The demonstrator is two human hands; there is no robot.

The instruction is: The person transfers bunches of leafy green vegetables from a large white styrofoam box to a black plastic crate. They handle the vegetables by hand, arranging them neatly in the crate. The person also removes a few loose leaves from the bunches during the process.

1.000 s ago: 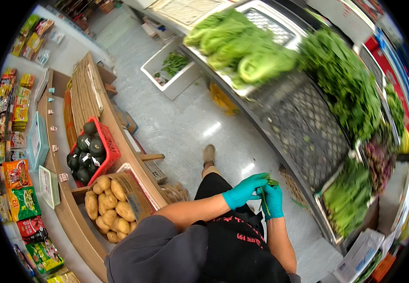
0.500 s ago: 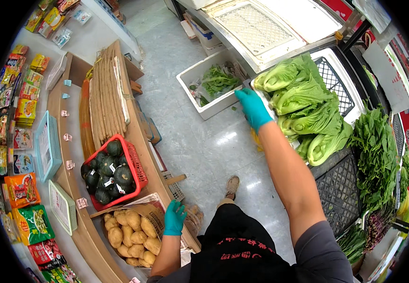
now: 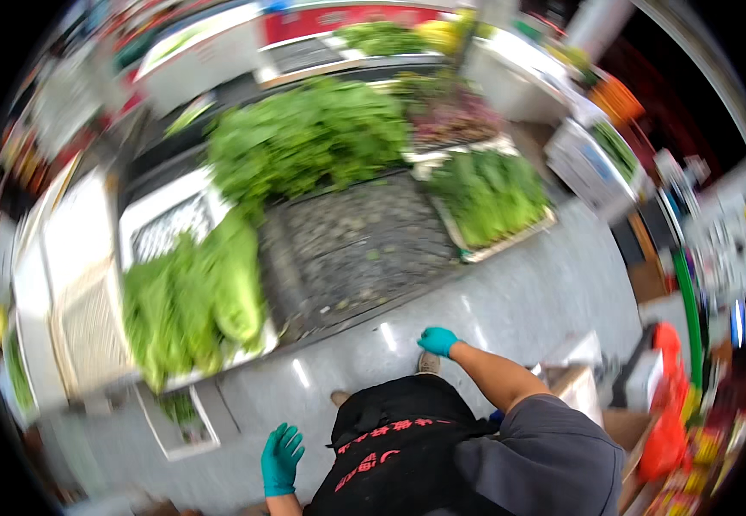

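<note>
My left hand (image 3: 281, 460), in a teal glove, hangs over the floor at the lower left, its fingers apart and nothing in them. My right hand (image 3: 437, 341), gloved the same, is held out above my shoe (image 3: 429, 363). Its fingers look curled in and I see nothing in them, though the picture is somewhat blurred. Neither hand touches any goods. Beyond them stands the vegetable display, with pale green leafy heads (image 3: 192, 297) at its near left, a bare black crate surface (image 3: 369, 249) in the middle, and bundled greens (image 3: 489, 193) in a white tray on the right.
Dark leafy greens (image 3: 313, 133) are heaped farther back, beside red-stemmed vegetables (image 3: 455, 116). On the floor at the lower left sits a white foam box (image 3: 205, 439) with greens inside. Red plastic bags (image 3: 665, 404) and boxes stand at the right.
My view has swung right, from the shelf with squash and potatoes to the vegetable display. My right hand has come away from the leafy heads and is now lower, near my body.
</note>
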